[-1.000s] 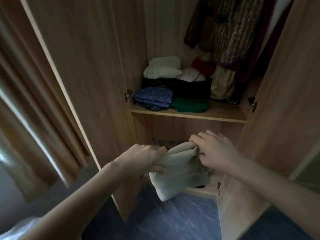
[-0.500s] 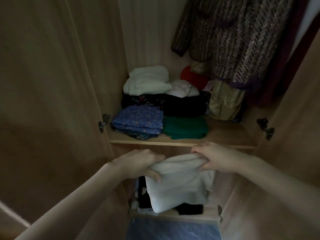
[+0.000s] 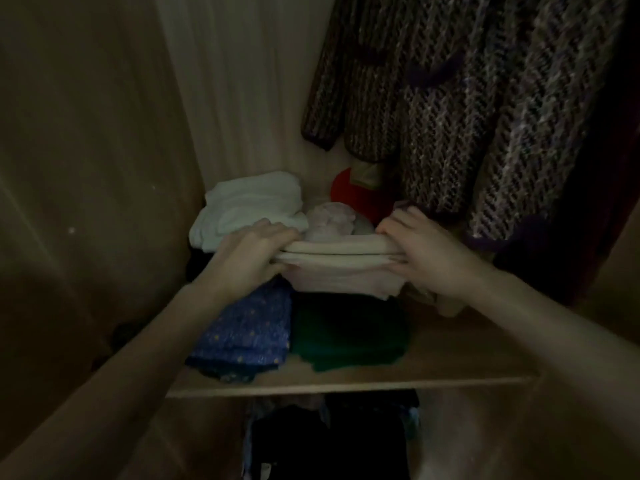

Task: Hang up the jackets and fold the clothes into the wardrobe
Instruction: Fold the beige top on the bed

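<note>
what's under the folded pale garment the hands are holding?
Both the left hand and right hand grip the folded pale garment. Its lower edge overlaps the green folded piece; the blue patterned pile lies beside. Anything directly beneath is covered.

The view is dim and murky, with weak light coming from behind the camera and falling on the forearms and the pale back panel [image 3: 242,81]. Deep shadow fills the lower compartment [image 3: 329,441] (its contents read as black shapes). Detail is soft and grainy throughout, and wide-angle bending curves the edges.
</note>
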The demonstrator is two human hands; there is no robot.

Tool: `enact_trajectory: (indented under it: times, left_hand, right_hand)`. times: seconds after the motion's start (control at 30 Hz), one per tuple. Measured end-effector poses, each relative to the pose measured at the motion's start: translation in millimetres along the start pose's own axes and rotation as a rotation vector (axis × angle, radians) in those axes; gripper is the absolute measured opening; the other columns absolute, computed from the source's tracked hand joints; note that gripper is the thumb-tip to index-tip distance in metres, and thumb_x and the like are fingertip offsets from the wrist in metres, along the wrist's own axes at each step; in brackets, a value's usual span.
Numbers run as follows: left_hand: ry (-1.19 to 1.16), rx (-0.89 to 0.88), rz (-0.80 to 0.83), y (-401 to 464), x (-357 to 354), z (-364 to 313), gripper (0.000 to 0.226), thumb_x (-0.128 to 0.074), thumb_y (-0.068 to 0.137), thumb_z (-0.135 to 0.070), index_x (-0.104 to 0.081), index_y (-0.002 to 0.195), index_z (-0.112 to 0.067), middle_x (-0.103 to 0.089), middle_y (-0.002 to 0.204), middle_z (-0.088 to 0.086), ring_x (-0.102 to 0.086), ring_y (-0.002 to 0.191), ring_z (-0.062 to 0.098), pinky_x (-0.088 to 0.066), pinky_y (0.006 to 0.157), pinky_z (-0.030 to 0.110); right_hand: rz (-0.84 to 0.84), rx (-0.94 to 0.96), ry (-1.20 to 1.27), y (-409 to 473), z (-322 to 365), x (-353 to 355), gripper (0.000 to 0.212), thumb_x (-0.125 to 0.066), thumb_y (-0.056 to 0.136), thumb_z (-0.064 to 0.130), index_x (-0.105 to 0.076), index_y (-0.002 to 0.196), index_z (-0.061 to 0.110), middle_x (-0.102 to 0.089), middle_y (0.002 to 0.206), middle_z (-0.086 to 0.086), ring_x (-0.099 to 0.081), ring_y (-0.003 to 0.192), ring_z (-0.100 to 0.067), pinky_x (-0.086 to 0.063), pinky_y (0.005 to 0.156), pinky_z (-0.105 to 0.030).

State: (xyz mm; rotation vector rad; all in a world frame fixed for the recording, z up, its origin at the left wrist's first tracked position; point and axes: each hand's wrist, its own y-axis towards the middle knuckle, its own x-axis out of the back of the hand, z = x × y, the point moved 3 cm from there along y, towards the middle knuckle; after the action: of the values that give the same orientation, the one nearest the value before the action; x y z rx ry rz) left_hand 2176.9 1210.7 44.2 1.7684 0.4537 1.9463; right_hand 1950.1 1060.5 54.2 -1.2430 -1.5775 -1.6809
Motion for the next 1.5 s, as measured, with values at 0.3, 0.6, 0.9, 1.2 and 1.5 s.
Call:
enact_trajectory:
  times: [0.3,0.6,0.9,1.2,1.5]
  left_hand:
    - [0.042,0.074,0.423,-43.3,-196.8,-24.2,0.059,-0.075,0.054,-0.011,-0.049,0.107,-0.02,-0.058,0.113,0.002,-0.058,0.097,0.02,-0.05,0.066,0.027]
    - [-0.083,0.221,0.286,-11.1,-194.5,-35.9,0.036,-0.036,0.079,-0.039,-0.065,0.096,-0.025,-0.064,0.102,-0.006,-0.056,0.099,0.016,-0.04,0.084,0.031]
    - [-0.177,0.48,0.412,-2.4,-277.9,-25.3,0.055,-0.034,0.088,-0.04,-0.056,0.136,-0.024,-0.05,0.144,-0.003,-0.044,0.135,0.023,-0.009,0.114,0.038]
    - [-0.13,0.526,0.307,-13.9,-288.0,-23.6,0.057,-0.042,0.089,-0.045,-0.047,0.143,-0.027,-0.036,0.154,0.002,-0.027,0.145,0.025,-0.003,0.116,0.041]
    - [-0.107,0.551,0.435,-1.3,-278.6,-26.6,0.076,-0.004,0.083,-0.053,-0.025,0.152,-0.031,-0.015,0.162,-0.003,-0.004,0.15,0.016,0.008,0.119,0.039]
  right_hand:
    - [0.168,-0.058,-0.236,-53.9,-24.0,-185.7,0.032,-0.044,0.071,0.019,-0.056,0.1,0.021,-0.06,0.098,-0.005,-0.051,0.088,-0.025,-0.045,0.067,-0.037]
    - [0.371,-0.238,0.109,-28.4,-28.4,-179.4,0.05,-0.022,0.084,0.052,-0.055,0.113,0.031,-0.046,0.12,0.008,-0.044,0.113,-0.016,-0.038,0.09,-0.04]
    - [0.544,-0.598,0.198,-14.4,-35.6,-279.2,0.076,0.007,0.081,0.062,0.002,0.152,0.036,0.015,0.161,0.002,0.015,0.147,-0.024,0.008,0.118,-0.051]
    - [0.337,-0.582,0.253,-26.7,-39.3,-285.1,0.079,-0.021,0.081,0.069,-0.031,0.149,0.031,-0.013,0.161,-0.002,-0.006,0.148,-0.022,-0.026,0.114,-0.041]
    - [0.436,-0.614,0.217,-16.5,-37.1,-279.8,0.089,-0.003,0.071,0.068,-0.022,0.151,0.032,-0.006,0.162,-0.001,-0.001,0.147,-0.022,-0.019,0.115,-0.038]
